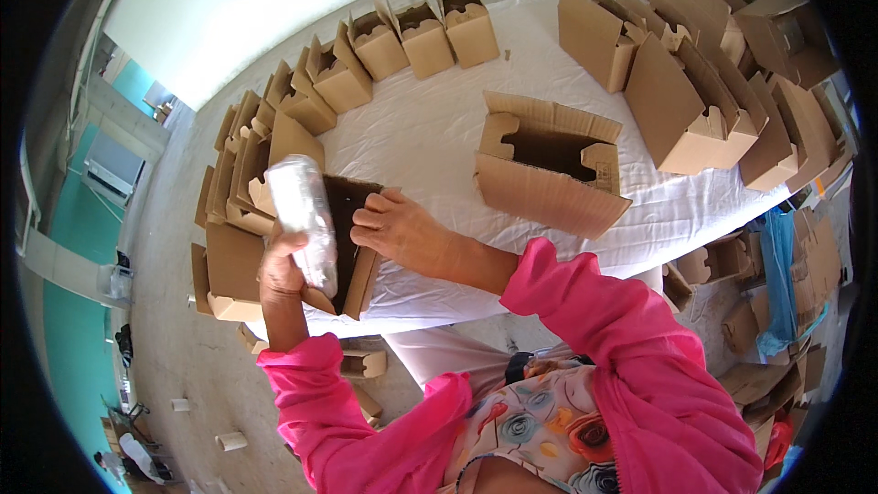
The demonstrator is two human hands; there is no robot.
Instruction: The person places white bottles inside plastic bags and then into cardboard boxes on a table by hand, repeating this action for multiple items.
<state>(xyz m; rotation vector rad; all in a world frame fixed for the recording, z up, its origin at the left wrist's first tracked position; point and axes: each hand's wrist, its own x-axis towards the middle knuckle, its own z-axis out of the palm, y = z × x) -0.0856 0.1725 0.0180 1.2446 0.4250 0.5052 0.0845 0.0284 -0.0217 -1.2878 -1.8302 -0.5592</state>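
Note:
My left hand (282, 263) grips a shiny, plastic-wrapped package (304, 220), long and pale, tilted above an open brown cardboard box (365, 282). The package covers part of this box's opening, and its contents cannot be made out. On the box's right side, my right hand (395, 232) has its fingers curled at the upper edge of the wall. To the right, apart from both hands, another open box (549, 190) stands on the white cloth with its flaps raised.
A curved row of open cardboard boxes (422, 44) lines the table's far and left edges. More boxes (681, 119) crowd the right side. The white tablecloth (412, 128) is wrinkled. Loose cardboard and a blue plastic bag (777, 284) lie below at the right.

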